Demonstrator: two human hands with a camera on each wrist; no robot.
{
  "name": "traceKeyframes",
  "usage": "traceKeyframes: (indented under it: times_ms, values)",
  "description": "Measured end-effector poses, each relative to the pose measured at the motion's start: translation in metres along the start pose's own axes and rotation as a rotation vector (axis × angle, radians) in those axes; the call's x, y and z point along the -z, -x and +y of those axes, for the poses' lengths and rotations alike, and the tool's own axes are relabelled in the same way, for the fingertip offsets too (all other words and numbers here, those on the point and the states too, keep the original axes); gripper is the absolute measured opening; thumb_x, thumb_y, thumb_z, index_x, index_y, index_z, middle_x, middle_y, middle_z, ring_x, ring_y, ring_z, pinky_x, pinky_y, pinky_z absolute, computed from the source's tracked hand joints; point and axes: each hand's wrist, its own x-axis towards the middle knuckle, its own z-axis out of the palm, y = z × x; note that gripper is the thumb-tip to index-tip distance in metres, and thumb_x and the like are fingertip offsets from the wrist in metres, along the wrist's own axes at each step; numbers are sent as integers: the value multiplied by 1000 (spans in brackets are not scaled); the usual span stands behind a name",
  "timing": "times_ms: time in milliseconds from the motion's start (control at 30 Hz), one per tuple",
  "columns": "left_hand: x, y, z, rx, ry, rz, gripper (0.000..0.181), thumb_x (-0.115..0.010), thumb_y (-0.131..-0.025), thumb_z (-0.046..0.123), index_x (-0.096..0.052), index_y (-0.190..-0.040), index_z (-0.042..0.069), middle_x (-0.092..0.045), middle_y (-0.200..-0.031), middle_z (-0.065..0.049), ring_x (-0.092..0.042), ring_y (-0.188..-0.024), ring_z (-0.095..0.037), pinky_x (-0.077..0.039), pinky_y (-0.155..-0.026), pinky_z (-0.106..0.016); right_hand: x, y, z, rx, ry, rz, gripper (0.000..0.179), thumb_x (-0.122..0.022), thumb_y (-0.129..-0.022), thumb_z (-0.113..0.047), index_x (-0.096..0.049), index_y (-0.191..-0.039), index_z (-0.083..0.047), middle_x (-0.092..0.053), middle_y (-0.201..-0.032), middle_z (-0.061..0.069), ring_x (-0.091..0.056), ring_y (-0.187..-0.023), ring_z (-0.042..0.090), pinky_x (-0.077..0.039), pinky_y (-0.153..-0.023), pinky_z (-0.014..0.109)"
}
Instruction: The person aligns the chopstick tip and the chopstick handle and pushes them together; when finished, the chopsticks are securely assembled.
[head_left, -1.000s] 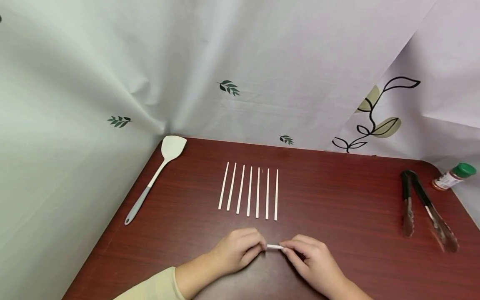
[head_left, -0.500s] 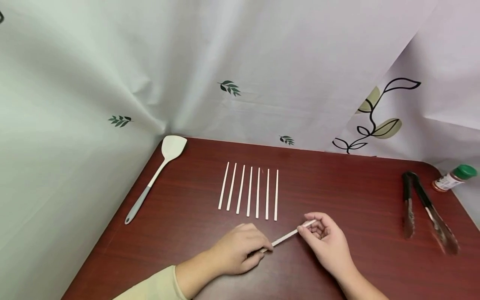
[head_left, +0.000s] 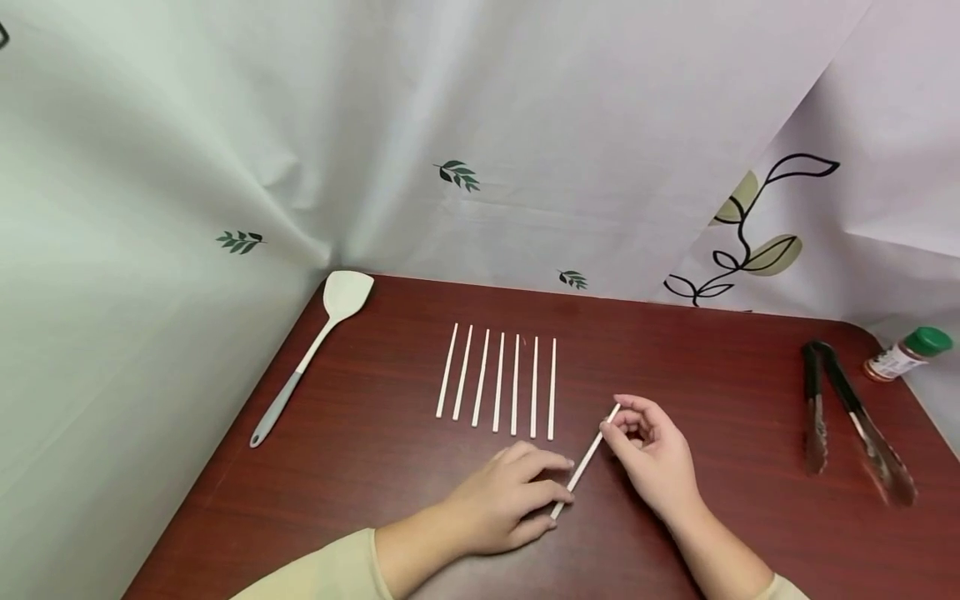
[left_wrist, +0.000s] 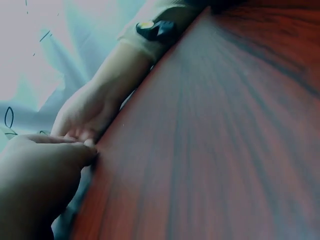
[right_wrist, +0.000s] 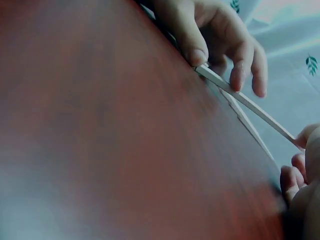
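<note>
Between both hands, slanting up to the right in the head view, is a white chopstick [head_left: 587,465]. My right hand [head_left: 658,457] pinches its far end between thumb and fingers. At the near end, my left hand [head_left: 517,500] holds it loosely, thumb at the tip and a finger across the shaft, other fingers spread. The right wrist view shows the chopstick [right_wrist: 260,111] apart from the tabletop at the right-hand end. Several matching chopsticks [head_left: 498,383] lie in a spaced row just beyond. In the left wrist view the left hand [left_wrist: 40,175] hides the chopstick.
A white spatula [head_left: 311,354] with a grey handle lies along the left edge of the dark red table [head_left: 675,358]. Black-handled metal tongs [head_left: 855,408] rest at the right. Beside them a green-capped seasoning bottle [head_left: 900,358] tilts against the curtain [head_left: 600,167].
The chopstick has swung from nearly level to a steep slant. My right hand has moved up and right with its far end; the left fingers have spread and shifted slightly right.
</note>
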Motion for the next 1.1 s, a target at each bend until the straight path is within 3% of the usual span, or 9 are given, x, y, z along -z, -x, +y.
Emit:
traceKeyframes:
  times_ms: [167, 233, 333, 433, 500, 767, 1100]
  values:
    - [-6, -10, 6, 23, -52, 4, 27, -78, -95, 36, -77, -119, 26, -66, -136, 6, -58, -122, -13, -47, -99, -29, -1, -22, 6, 103, 212, 28, 20, -82, -90, -1, -78, -110, -2, -74, -98, 6, -64, -79, 7, -51, -65, 13]
    - [-9, -14, 8, 27, -67, 7, 27, -79, -93, 39, -77, -117, 26, -67, -133, 6, -59, -120, -13, -46, -97, -30, -1, -31, 10, 164, 299, 22, 15, -83, -88, -3, -81, -103, -6, -75, -100, 5, -65, -86, 13, -49, -73, 15]
    - [-13, -20, 11, 38, -107, 17, 26, -79, -90, 41, -77, -112, 28, -68, -129, 7, -60, -118, -13, -47, -97, -31, -4, -40, 15, 230, 402, -23, 14, -84, -85, -8, -82, -99, -7, -75, -108, 8, -61, -104, 29, -44, -93, 32]
    - [-16, -24, 11, 67, -131, 20, 25, -80, -88, 43, -76, -108, 28, -69, -127, 7, -60, -117, -13, -47, -94, -31, -8, -46, 18, 263, 484, -86, 21, -85, -81, -12, -83, -102, -8, -71, -115, 13, -53, -115, 41, -38, -97, 50]
    - [-18, -27, 10, 95, -137, 13, 26, -80, -87, 44, -76, -107, 29, -69, -127, 7, -60, -116, -13, -47, -91, -32, -10, -49, 18, 274, 515, -118, 27, -85, -80, -14, -84, -107, -8, -69, -119, 13, -51, -117, 43, -37, -97, 55]
    - [-22, -37, -2, 190, -142, -26, 26, -79, -87, 44, -77, -107, 29, -70, -129, 8, -60, -118, -15, -48, -89, -36, -15, -57, 17, 256, 584, -143, 35, -83, -91, -19, -81, -124, -10, -66, -123, 14, -50, -120, 46, -38, -97, 66]
    - [-28, -53, -20, 253, -229, -5, 19, -77, -87, 41, -77, -103, 29, -72, -126, 7, -60, -118, -17, -49, -89, -39, -24, -78, 15, 111, 659, -145, 33, -74, -101, -28, -78, -132, -17, -59, -123, 14, -45, -126, 45, -35, -101, 65]
